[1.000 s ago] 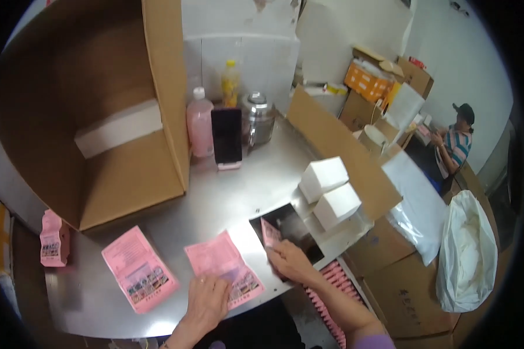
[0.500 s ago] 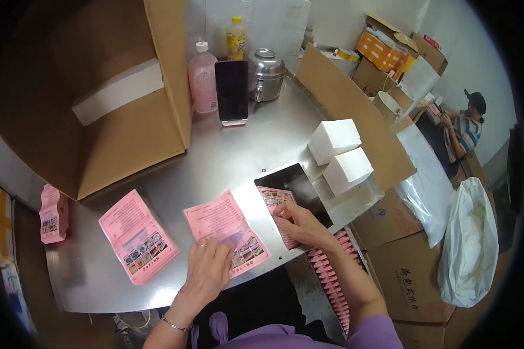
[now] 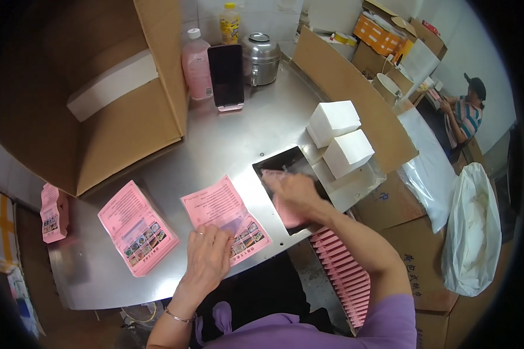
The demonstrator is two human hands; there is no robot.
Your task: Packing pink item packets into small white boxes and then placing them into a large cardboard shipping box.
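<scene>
My left hand (image 3: 211,256), a ring on one finger, presses curled fingers on the lower left of a pink printed packet (image 3: 215,198) lying on the metal table. Beside it to the left rests a stack of similar pink packets (image 3: 128,212), with small food pictures on the top one. Over the dark rectangular opening (image 3: 300,160) in the table, my right hand (image 3: 297,192) is smeared by motion. Pink printed paper (image 3: 285,212) shows beneath it, inside the opening; whether the fingers grip it cannot be made out.
Below the opening, a box holds a row of pink packets (image 3: 340,273). Two white boxes (image 3: 348,152) stand at its right. Behind are a phone on a stand (image 3: 226,75), bottles (image 3: 197,64) and a metal pot (image 3: 262,61). An open carton (image 3: 131,136) occupies the left; a person (image 3: 466,110) sits far right.
My right hand has shifted over the opening, and the paper there now shows a plainer pink face. More of the packet row below is visible. My left hand stays on its packet.
</scene>
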